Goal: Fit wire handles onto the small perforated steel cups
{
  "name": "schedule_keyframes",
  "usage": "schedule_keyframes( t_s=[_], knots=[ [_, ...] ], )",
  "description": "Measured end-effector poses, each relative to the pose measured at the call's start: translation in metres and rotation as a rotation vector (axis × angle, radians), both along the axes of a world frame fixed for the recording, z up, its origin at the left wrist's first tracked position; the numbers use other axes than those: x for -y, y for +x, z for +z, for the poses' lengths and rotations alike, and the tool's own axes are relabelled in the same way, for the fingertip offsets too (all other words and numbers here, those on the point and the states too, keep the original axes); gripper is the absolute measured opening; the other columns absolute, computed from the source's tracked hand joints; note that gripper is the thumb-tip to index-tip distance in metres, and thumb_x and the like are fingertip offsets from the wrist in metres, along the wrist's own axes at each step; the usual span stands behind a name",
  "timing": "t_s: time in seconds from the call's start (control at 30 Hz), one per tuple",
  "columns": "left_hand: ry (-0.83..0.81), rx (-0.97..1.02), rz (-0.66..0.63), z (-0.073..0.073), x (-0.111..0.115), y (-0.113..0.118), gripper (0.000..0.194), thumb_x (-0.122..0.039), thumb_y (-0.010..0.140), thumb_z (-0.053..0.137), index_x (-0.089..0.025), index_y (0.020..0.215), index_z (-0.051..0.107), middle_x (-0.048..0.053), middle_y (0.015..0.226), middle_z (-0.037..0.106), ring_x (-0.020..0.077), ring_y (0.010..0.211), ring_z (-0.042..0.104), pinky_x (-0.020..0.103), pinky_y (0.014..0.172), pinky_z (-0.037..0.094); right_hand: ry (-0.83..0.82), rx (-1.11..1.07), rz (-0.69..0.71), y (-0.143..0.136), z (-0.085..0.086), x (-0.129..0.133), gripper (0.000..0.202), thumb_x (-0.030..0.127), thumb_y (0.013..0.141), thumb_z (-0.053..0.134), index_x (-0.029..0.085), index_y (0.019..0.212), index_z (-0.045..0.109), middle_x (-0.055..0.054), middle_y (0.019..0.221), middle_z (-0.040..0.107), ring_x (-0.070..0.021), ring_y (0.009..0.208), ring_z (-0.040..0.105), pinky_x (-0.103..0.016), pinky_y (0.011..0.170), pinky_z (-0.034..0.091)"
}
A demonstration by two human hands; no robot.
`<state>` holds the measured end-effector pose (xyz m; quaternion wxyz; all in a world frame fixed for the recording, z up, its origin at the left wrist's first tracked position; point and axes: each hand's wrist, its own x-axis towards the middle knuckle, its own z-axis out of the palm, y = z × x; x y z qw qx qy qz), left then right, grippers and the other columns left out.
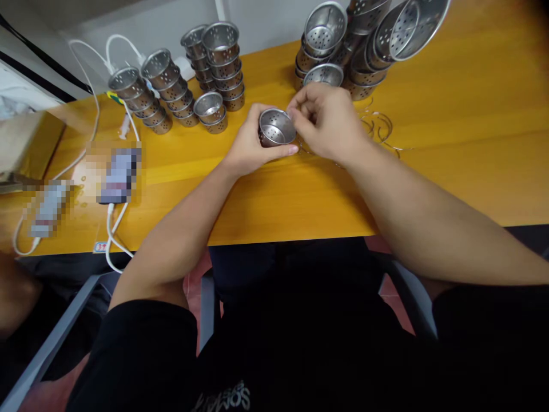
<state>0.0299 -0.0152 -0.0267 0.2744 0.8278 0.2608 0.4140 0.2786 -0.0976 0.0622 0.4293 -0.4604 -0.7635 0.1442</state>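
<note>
A small perforated metal cup [277, 128] is held in my left hand [253, 143], its open top tilted toward me. The fingers wrap the cup's left side and the thumb runs along its lower edge. My right hand [321, 120] is at the cup's right rim, with thumb and index finger pinched together. Whatever is between those fingertips is too small to make out. Thin curved metal wires [384, 129] lie on the table to the right of my right hand, some partly hidden beneath it.
Stacks of perforated cups [223, 68] stand at the back left, with more stacked cups [323, 31] at the back right. Two phones, one nearer [119, 176] and one farther left [50, 209], lie on the wooden table [472, 114] with white cables. A cardboard box [32, 146] sits far left.
</note>
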Motion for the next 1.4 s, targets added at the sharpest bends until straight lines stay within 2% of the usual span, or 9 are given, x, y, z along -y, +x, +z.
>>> schedule_keyframes(
  t_s=[0.17, 0.3, 0.37, 0.53, 0.6, 0.93, 1.1, 1.23, 1.4],
  knots=[
    [0.06, 0.006, -0.05, -0.011, -0.01, -0.001, 0.111, -0.109, 0.096, 0.095, -0.03, 0.163, 0.055, 0.008, 0.147, 0.07, 0.0361, 0.141, 0.082, 0.06, 0.132, 0.066, 0.002, -0.037, 0.012, 0.0, -0.008, -0.007, 0.018, 0.022, 0.117, 0.09, 0.031, 0.108, 0.076, 0.002, 0.079, 0.074, -0.0236, 0.065, 0.061, -0.046, 0.073, 0.058],
    [0.072, -0.018, -0.058, -0.012, -0.011, -0.001, 0.113, -0.111, 0.094, 0.094, -0.032, 0.164, 0.054, 0.006, 0.144, 0.07, 0.0349, 0.137, 0.084, 0.059, 0.13, 0.067, -0.048, -0.081, 0.033, -0.002, -0.006, -0.006, 0.024, 0.013, 0.115, 0.089, 0.03, 0.107, 0.075, 0.002, 0.079, 0.072, -0.022, 0.064, 0.058, -0.044, 0.072, 0.052],
    [0.077, -0.022, -0.057, -0.01, -0.011, -0.002, 0.113, -0.112, 0.095, 0.093, -0.032, 0.164, 0.054, 0.006, 0.144, 0.071, 0.0347, 0.137, 0.085, 0.059, 0.13, 0.068, -0.053, -0.098, 0.047, -0.002, -0.007, -0.007, 0.025, 0.019, 0.117, 0.091, 0.031, 0.105, 0.073, 0.002, 0.078, 0.071, -0.0226, 0.064, 0.057, -0.046, 0.072, 0.052],
    [0.08, -0.02, -0.062, -0.006, -0.008, -0.002, 0.112, -0.112, 0.095, 0.094, -0.032, 0.162, 0.054, 0.006, 0.144, 0.073, 0.0347, 0.136, 0.086, 0.058, 0.128, 0.07, -0.066, -0.155, 0.075, -0.001, -0.012, -0.011, 0.041, 0.067, 0.118, 0.097, 0.038, 0.105, 0.071, 0.001, 0.077, 0.071, -0.0269, 0.067, 0.058, -0.051, 0.071, 0.056],
    [0.075, -0.018, -0.066, -0.005, -0.007, -0.003, 0.112, -0.111, 0.095, 0.094, -0.031, 0.164, 0.054, 0.007, 0.146, 0.073, 0.0355, 0.138, 0.086, 0.058, 0.13, 0.069, -0.079, -0.176, 0.082, 0.0, -0.013, -0.011, 0.047, 0.077, 0.115, 0.096, 0.038, 0.105, 0.072, 0.0, 0.076, 0.071, -0.0273, 0.067, 0.057, -0.051, 0.07, 0.056],
    [0.045, -0.026, -0.056, 0.0, 0.001, -0.001, 0.116, -0.109, 0.092, 0.099, -0.031, 0.165, 0.054, 0.007, 0.147, 0.073, 0.0348, 0.135, 0.086, 0.058, 0.127, 0.071, -0.102, -0.244, 0.077, -0.003, -0.014, -0.011, 0.045, 0.073, 0.111, 0.101, 0.04, 0.103, 0.072, 0.001, 0.075, 0.068, -0.0279, 0.068, 0.055, -0.052, 0.07, 0.054],
    [0.012, -0.026, -0.035, 0.009, 0.01, 0.0, 0.11, -0.11, 0.095, 0.095, -0.028, 0.16, 0.059, 0.006, 0.14, 0.074, 0.0321, 0.128, 0.086, 0.059, 0.126, 0.069, -0.113, -0.3, 0.097, -0.007, -0.009, -0.01, 0.037, 0.058, 0.112, 0.106, 0.035, 0.106, 0.077, 0.001, 0.077, 0.067, -0.024, 0.066, 0.055, -0.045, 0.065, 0.049],
    [-0.059, 0.051, -0.053, 0.013, 0.009, -0.001, 0.102, -0.11, 0.099, 0.091, -0.027, 0.152, 0.065, 0.005, 0.131, 0.076, 0.029, 0.123, 0.085, 0.053, 0.12, 0.072, -0.221, -0.341, 0.247, -0.002, 0.007, 0.0, 0.057, 0.086, 0.111, 0.101, 0.034, 0.102, 0.08, -0.001, 0.081, 0.072, -0.0218, 0.065, 0.061, -0.041, 0.059, 0.054],
    [-0.218, 0.132, -0.091, 0.013, 0.009, -0.004, 0.09, -0.106, 0.106, 0.087, -0.029, 0.147, 0.068, 0.001, 0.115, 0.075, 0.0229, 0.103, 0.085, 0.045, 0.104, 0.076, -0.312, -0.336, 0.448, 0.001, 0.019, 0.009, 0.085, 0.113, 0.088, 0.101, 0.033, 0.105, 0.074, 0.005, 0.074, 0.069, -0.0167, 0.054, 0.06, -0.036, 0.046, 0.043]
  ],
)
